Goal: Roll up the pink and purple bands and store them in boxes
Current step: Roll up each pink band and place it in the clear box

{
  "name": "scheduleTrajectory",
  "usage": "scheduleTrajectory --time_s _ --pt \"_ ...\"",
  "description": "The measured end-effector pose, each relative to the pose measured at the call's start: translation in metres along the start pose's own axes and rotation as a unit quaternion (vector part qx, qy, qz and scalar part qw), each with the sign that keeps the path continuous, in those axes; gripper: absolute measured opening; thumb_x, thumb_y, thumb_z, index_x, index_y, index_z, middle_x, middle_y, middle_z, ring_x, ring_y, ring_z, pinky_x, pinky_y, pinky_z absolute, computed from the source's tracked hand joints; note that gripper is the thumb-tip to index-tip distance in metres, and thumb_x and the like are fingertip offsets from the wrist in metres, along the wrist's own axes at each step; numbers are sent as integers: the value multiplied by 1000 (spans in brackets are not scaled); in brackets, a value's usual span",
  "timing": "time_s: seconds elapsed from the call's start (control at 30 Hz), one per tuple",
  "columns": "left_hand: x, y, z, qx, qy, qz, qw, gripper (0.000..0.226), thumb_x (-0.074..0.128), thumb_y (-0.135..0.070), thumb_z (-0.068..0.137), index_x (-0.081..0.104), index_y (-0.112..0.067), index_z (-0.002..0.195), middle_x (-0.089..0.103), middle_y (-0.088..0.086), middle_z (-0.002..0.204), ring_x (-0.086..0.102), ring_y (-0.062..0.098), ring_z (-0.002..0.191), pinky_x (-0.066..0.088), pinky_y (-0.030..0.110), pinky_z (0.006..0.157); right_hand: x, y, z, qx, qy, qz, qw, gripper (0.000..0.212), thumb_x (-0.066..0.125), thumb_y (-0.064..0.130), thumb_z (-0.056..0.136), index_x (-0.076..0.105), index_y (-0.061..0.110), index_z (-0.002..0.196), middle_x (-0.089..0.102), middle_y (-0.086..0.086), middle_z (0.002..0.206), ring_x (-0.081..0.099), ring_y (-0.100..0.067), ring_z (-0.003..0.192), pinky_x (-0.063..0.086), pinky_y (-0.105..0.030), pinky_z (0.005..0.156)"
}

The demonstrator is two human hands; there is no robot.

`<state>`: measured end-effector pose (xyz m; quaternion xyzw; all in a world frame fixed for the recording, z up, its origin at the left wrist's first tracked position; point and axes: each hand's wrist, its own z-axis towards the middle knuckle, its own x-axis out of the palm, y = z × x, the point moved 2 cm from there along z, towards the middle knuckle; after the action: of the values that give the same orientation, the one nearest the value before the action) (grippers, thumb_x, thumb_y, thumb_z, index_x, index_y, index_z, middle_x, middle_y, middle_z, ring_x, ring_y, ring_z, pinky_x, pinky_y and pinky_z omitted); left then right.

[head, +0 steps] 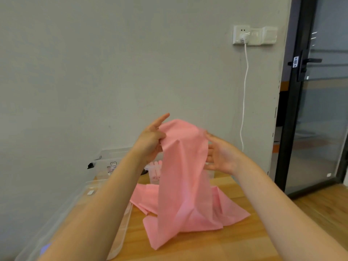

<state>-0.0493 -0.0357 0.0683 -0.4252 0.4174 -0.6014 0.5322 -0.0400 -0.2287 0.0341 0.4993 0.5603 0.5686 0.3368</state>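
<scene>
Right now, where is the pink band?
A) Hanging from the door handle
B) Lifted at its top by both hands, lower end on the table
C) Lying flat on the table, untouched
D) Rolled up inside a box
B: the left hand and right hand hold the pink band up by its top while its lower end trails on the table.

Item count, head view:

- Hands: two, a left hand [150, 140] and a right hand [222, 157].
- Loose pink band [184, 185]: one, raised between the hands, its lower end on the bench [244, 242].
- Rolled pink bands [156, 168]: at least three; the exact number cannot be read, as the raised band partly covers them.
- Clear plastic boxes: two definite, one box at the left bench edge [75, 204] and one box at the wall [113, 159].
- Wall sockets [242, 34]: one.
- White cable [244, 91]: one.
- Door handle [310, 61]: one.
</scene>
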Motion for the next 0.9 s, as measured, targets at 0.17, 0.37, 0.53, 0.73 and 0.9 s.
scheduleTrajectory --time_s 0.17,0.37,0.53,0.73,0.9 --pt "2 -58 27 79 -21 20 996 69 28 17 82 48 -30 128 52 8 94 42 14 59 44 20 46 9 33 -1 -153 -71 39 985 14 54 1 87 58 11 80 65 2 56 61 -7 46 52 -21 47" --pt "-1 16 17 18 -42 -130 990 63 48 -29 94 13 -41 145 54 -5 125 58 13 105 48 32 89 14 49 0 -270 -122 58 953 30 44 -6 91 56 17 105 59 -7 74 55 -15 58 46 -26 54" --pt "6 126 -51 -73 -6 -254 964 103 79 -57 58 29 -29 144 46 8 141 54 27 118 47 41 95 20 17 10 -223 -32 87 970 37 33 -11 93 62 10 86 67 1 60 62 -6 52 51 -16 52" --pt "34 123 -88 16 29 -135 990 97 79 -59 57 37 -28 138 55 5 132 52 22 122 36 45 104 12 9 12 -186 12 134 973 36 33 -13 91 62 9 92 70 0 68 65 -7 58 52 -17 53" --pt "40 123 -110 66 -33 -90 993 69 77 -44 63 45 -40 124 58 -17 126 48 0 121 44 15 89 7 5 12 -208 15 127 970 39 34 -17 88 62 10 92 69 3 67 63 -5 56 51 -17 52"
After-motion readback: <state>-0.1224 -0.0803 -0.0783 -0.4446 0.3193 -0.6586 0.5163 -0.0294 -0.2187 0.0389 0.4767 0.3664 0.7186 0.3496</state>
